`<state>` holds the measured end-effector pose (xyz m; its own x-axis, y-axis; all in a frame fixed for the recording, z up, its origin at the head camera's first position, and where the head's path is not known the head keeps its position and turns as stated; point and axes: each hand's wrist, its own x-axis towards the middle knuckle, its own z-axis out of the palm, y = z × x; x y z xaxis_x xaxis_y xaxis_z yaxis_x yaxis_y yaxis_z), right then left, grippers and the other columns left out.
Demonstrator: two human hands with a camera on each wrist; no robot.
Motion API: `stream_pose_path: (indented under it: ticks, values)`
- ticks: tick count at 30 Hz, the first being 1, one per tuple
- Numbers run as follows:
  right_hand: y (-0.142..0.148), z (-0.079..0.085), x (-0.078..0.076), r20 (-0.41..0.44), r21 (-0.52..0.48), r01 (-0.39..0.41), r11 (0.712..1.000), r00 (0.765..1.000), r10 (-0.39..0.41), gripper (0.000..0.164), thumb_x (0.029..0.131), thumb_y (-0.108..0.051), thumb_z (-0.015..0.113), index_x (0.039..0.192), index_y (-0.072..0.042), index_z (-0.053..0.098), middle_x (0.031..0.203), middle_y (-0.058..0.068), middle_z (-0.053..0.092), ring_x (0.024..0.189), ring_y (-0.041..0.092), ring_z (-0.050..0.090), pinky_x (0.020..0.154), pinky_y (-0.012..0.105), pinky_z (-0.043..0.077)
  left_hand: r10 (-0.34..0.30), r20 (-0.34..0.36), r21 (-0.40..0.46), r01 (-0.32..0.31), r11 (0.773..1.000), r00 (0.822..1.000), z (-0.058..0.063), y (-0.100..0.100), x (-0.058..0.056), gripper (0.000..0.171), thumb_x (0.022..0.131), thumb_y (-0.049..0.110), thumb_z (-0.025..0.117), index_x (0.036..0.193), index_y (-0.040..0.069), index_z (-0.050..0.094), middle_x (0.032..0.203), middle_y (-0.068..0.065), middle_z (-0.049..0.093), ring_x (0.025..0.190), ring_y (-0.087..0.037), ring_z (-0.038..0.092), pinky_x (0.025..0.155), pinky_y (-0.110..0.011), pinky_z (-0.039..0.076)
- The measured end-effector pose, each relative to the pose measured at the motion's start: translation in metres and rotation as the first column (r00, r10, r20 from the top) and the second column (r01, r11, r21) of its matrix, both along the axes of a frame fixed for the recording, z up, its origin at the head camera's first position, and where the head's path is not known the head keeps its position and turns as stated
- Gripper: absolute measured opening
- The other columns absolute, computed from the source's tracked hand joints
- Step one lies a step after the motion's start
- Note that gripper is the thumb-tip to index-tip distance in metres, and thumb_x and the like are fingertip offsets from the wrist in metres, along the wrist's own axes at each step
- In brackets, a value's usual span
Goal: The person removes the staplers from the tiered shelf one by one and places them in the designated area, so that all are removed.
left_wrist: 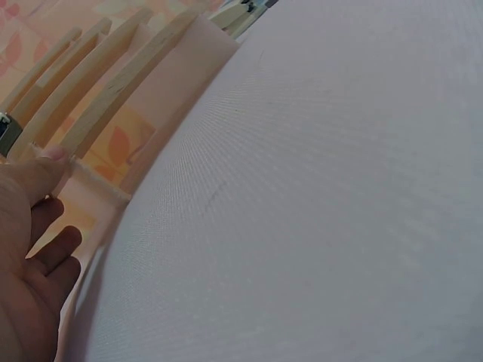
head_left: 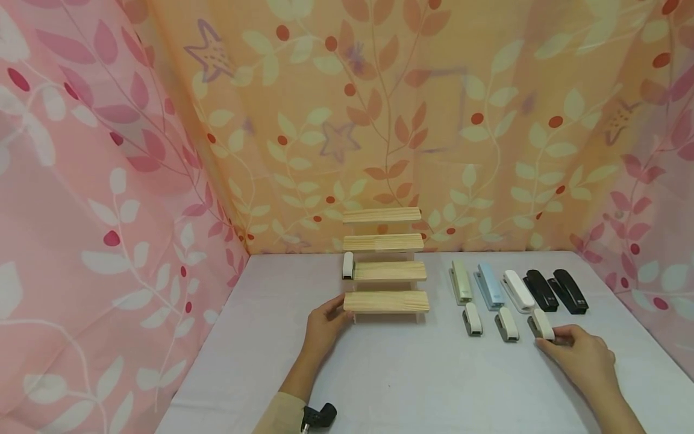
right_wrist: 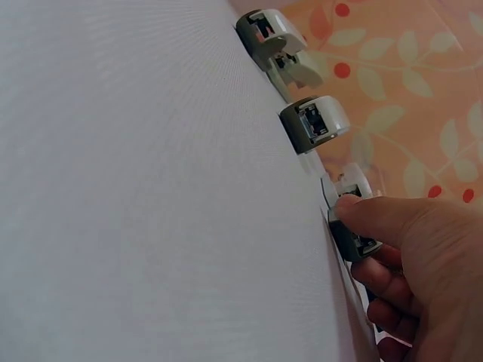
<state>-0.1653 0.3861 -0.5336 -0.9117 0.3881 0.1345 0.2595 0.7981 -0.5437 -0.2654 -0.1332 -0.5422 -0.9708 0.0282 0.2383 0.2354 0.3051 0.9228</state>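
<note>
A four-step wooden shelf (head_left: 385, 271) stands mid-table, with a small white stapler (head_left: 347, 265) on the left end of its second step from the front. My left hand (head_left: 337, 313) rests at the front step's left end; in the left wrist view the thumb (left_wrist: 53, 162) presses the shelf (left_wrist: 113, 83) while the other fingers hang loose. My right hand (head_left: 553, 337) pinches the rightmost small white stapler (head_left: 542, 325) on the table. In the right wrist view the thumb lies on that stapler (right_wrist: 349, 185) and the fingers (right_wrist: 377, 283) curl beside it.
Two more small staplers (head_left: 473, 319) (head_left: 507, 324) lie to the left of the held one. Behind them lies a row of large staplers: green (head_left: 461, 282), blue (head_left: 490, 286), white (head_left: 518, 291), two black (head_left: 568, 291). Patterned cloth walls enclose the grey table (head_left: 406, 374).
</note>
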Motion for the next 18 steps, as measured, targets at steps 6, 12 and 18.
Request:
stream_pose_path:
  ticks: [6,12,18]
  values:
    - [-0.002,0.012,0.003,-0.004,-0.01,0.004,1.0,1.0,-0.004,0.082,0.086,-0.059,0.076,0.131,0.007,0.059,0.118,0.033,0.066,0.103,0.053,0.051,0.084,0.065,0.035,0.006,0.002,-0.004,-0.006,1.0,1.0,-0.001,0.0,-0.001,0.056,0.085,0.039,0.083,0.134,0.016,0.068,0.135,-0.002,0.069,0.133,-0.029,0.059,0.111,-0.05,0.047]
    - [-0.012,0.032,0.003,-0.072,0.009,-0.028,1.0,0.997,0.028,0.068,0.094,-0.052,0.071,0.13,0.005,0.061,0.121,0.032,0.066,0.108,0.053,0.052,0.085,0.065,0.038,0.006,0.003,-0.003,-0.006,1.0,1.0,-0.002,0.0,-0.002,0.056,0.085,0.039,0.083,0.134,0.018,0.068,0.135,0.0,0.069,0.133,-0.027,0.059,0.112,-0.05,0.047]
    - [-0.03,0.054,-0.004,-0.143,0.022,-0.1,0.995,0.984,0.102,0.054,0.098,-0.041,0.069,0.126,0.004,0.064,0.119,0.031,0.066,0.107,0.05,0.054,0.085,0.066,0.04,0.008,0.001,-0.005,-0.008,1.0,1.0,-0.004,-0.001,-0.003,0.056,0.085,0.04,0.083,0.134,0.018,0.069,0.134,0.001,0.069,0.132,-0.026,0.06,0.111,-0.05,0.047]
